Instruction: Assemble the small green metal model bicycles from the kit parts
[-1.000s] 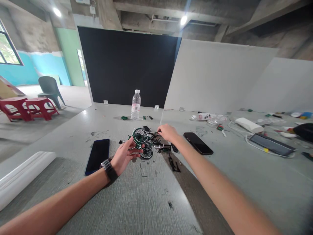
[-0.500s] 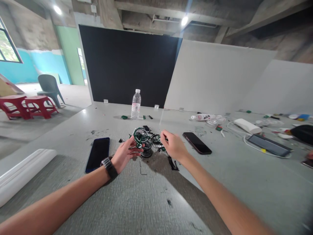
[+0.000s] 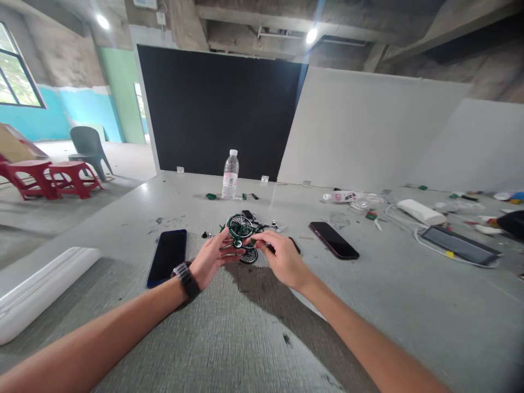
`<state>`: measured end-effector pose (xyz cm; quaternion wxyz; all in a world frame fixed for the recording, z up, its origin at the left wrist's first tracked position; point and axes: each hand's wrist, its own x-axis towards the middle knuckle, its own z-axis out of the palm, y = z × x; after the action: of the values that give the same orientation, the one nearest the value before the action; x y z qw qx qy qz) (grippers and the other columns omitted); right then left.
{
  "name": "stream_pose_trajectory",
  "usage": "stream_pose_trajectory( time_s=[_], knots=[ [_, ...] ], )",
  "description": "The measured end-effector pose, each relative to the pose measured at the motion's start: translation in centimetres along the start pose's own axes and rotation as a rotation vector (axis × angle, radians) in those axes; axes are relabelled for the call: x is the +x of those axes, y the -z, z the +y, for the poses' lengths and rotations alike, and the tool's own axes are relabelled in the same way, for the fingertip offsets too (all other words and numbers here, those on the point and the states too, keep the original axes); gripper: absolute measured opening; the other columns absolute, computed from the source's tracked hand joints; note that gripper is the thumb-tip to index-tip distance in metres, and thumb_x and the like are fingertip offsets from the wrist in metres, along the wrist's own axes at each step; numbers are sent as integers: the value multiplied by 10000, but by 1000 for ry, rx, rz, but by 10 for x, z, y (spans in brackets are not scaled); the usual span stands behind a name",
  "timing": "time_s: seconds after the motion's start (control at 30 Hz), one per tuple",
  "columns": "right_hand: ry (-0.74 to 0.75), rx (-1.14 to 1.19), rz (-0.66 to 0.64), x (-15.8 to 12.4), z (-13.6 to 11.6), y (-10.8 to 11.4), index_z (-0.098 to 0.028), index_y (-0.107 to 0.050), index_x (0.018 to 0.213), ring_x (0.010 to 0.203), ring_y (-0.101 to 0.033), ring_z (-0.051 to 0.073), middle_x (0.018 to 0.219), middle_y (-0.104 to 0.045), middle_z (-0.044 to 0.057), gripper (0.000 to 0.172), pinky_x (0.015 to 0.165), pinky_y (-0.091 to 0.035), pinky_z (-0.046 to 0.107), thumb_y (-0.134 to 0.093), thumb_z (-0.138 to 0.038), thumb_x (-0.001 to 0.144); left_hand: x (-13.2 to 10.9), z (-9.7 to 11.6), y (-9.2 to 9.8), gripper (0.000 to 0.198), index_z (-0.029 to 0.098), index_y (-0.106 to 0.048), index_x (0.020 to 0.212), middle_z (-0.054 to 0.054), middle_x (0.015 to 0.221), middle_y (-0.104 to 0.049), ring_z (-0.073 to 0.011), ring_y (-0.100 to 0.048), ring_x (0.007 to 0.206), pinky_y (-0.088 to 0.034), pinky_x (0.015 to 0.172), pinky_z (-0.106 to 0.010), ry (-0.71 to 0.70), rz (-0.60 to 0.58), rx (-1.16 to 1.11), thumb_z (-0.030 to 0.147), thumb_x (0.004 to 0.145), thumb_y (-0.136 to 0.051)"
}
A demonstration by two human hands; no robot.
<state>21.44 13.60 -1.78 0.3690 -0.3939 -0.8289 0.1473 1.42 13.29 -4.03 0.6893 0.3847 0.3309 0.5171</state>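
A small green toy bicycle [image 3: 239,229] with spoked wheels is held just above the grey table [image 3: 254,327]. My left hand [image 3: 213,260], with a black watch on its wrist, grips the frame from the left. My right hand [image 3: 280,257] is curled and pinches a small dark part against the bicycle's right side. Loose black pieces [image 3: 282,226] lie on the table just behind the hands.
A dark phone [image 3: 167,256] lies left of my hands and another phone [image 3: 334,240] to the right. A water bottle [image 3: 230,174] stands behind. A white roll [image 3: 45,289] lies at the left edge. Cables, a tablet [image 3: 460,244] and clutter fill the right side.
My right hand drew back from the loose pieces behind the bicycle and came in to the bicycle's right side, pinched on a small part. My left hand kept its hold.
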Motion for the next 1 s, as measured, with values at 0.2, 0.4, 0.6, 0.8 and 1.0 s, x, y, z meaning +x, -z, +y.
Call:
stream_pose_trajectory(
  time_s=[0.2,0.4,0.6,0.8,1.0],
  knots=[
    [-10,56,-10,-2,-9,-2,-234,-658,997,916,-659,191,995,-707,42,145,821,-509,342,-524,-213,946,1,-2,0,400,133,-674,910,-106,954,-717,-244,-711,838,-552,752,-342,-10,29,-12,517,805,-712],
    [-17,71,26,-2,-9,-4,-238,-676,1025,935,-633,200,1014,-671,62,193,841,-512,374,-508,-194,941,1,-3,0,412,125,-675,924,-108,924,-720,-229,-702,806,-539,744,-339,-27,-3,-10,512,792,-728],
    [-31,68,24,-3,-12,-6,-270,-682,1079,896,-624,186,1010,-663,48,243,803,-508,356,-479,-207,962,1,-4,1,451,115,-669,960,-131,969,-725,-234,-698,839,-533,793,-354,-34,-26,-3,530,791,-724],
    [-130,204,58,-5,-14,-11,-242,-679,974,799,-660,187,912,-718,29,153,704,-509,320,-595,-359,924,-2,0,-2,457,127,-675,919,-111,896,-729,-231,-699,791,-521,747,-332,-13,-16,15,553,765,-738],
    [-174,192,115,-4,-11,-15,-236,-706,886,811,-665,198,909,-738,30,129,698,-491,323,-669,-358,864,-2,-1,-1,472,137,-664,931,-94,876,-717,-216,-689,772,-510,722,-321,-26,-13,43,565,750,-746]
  ],
)
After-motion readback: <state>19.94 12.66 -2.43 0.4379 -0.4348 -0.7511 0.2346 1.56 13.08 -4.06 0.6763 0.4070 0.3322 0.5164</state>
